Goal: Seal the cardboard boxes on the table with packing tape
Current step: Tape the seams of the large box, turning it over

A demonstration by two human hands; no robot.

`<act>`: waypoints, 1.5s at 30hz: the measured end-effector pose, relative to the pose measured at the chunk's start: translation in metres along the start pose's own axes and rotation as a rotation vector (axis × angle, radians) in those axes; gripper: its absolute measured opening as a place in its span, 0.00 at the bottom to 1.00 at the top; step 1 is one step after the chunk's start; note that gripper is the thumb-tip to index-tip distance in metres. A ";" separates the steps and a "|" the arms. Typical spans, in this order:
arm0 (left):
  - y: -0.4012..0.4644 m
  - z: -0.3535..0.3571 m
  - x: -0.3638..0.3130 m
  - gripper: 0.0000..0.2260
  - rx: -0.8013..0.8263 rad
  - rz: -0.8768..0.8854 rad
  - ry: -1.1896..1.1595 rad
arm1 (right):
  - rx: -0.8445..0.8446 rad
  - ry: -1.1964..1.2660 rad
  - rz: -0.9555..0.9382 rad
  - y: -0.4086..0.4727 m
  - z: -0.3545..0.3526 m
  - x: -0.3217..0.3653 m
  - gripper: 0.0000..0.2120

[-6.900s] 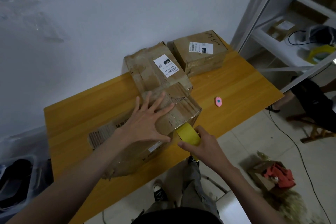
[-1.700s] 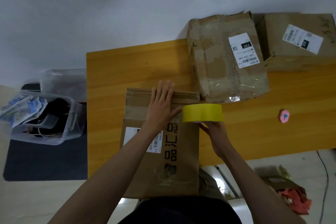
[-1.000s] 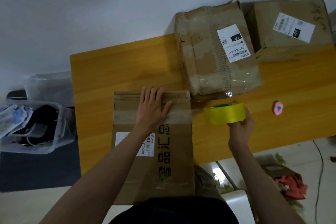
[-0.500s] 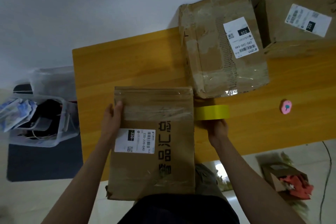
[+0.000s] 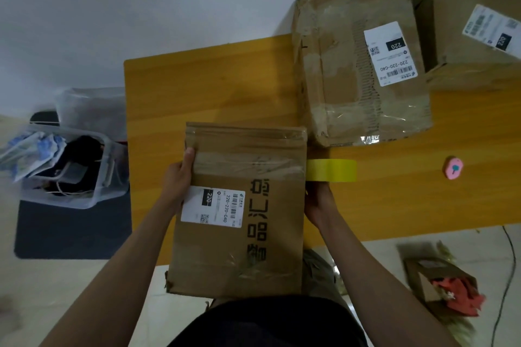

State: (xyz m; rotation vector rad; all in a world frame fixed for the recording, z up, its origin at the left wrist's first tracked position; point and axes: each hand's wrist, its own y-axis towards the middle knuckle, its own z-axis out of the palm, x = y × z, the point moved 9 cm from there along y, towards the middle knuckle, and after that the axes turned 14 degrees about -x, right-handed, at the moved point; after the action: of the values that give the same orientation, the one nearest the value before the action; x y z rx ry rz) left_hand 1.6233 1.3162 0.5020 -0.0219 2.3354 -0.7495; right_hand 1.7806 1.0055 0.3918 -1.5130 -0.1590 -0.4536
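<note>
The left hand (image 5: 179, 177) has left the top of the near cardboard box (image 5: 239, 214) and now grips its left edge at frame centre. The right hand (image 5: 320, 203) has brought the yellow tape roll (image 5: 332, 170) back against the box's right side.

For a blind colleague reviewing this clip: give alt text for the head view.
A person's left hand and right hand grip the sides of a labelled cardboard box at the edge of a wooden table. A yellow tape roll sits beside it; two more boxes lie behind.
</note>
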 end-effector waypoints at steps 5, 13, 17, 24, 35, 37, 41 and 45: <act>0.003 -0.012 0.009 0.32 -0.063 0.020 0.007 | 0.034 -0.007 -0.072 -0.010 0.005 0.011 0.23; 0.001 -0.026 0.011 0.29 -0.079 -0.011 -0.040 | 0.125 -0.048 -0.192 -0.042 0.022 0.031 0.12; 0.004 -0.025 0.022 0.25 -0.056 -0.095 -0.187 | 0.213 -0.129 -0.363 -0.094 0.049 0.075 0.10; -0.016 0.034 0.017 0.23 -0.071 -0.013 -0.061 | 0.321 -0.495 -0.974 -0.225 0.127 0.144 0.10; -0.025 -0.068 -0.084 0.11 -0.054 0.503 -0.451 | 0.268 -0.960 -1.539 -0.275 0.188 0.085 0.27; -0.026 -0.077 -0.118 0.13 -0.021 0.631 -0.370 | 0.266 -0.964 -1.528 -0.271 0.190 0.088 0.29; -0.017 -0.072 -0.165 0.15 0.070 0.647 -0.315 | 0.305 -0.944 -1.466 -0.260 0.185 0.094 0.31; -0.028 -0.041 -0.208 0.14 0.204 0.815 0.052 | 0.328 -0.961 -1.479 -0.267 0.191 0.089 0.29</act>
State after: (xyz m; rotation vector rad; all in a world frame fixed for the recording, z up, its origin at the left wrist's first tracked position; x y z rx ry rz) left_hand 1.7539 1.3574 0.6664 0.9807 2.0273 -0.5510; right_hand 1.7926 1.1782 0.6843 -0.9302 -2.0622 -0.7284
